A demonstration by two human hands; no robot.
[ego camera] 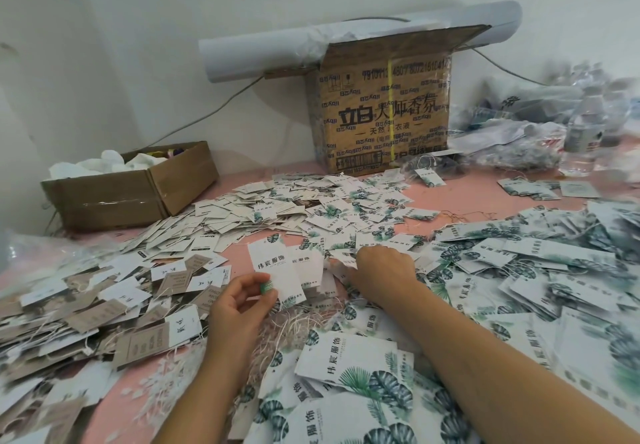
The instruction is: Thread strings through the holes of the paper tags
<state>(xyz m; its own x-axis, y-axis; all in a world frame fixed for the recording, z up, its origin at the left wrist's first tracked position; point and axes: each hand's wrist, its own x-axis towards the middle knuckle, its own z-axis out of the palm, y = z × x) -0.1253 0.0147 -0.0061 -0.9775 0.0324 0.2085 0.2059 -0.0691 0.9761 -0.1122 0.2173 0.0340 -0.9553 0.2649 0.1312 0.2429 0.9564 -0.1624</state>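
On the pink table, loose paper tags cover most of the surface: white and brown tags heaped at the left, a scattered spread of small tags across the middle, and larger leaf-print tags piled at the right and in the foreground. Left hand is raised above the heap, thumb and fingertips pinching the lower corner of one white tag, which stands upright with its printed face to the camera; a second tag sits just behind it. Right hand lies palm down on the leaf-print pile, fingers curled into the tags; whether it grips one cannot be told. Cream strings lie in a loose bundle on the table between the two forearms, just below the held tag. At the back wall stands a large printed cardboard box, flaps open, with a white roll lying behind it. An open small box holding white material sits at the left rear. Clear plastic bottles and wrapping are crowded at the right rear, blurred.
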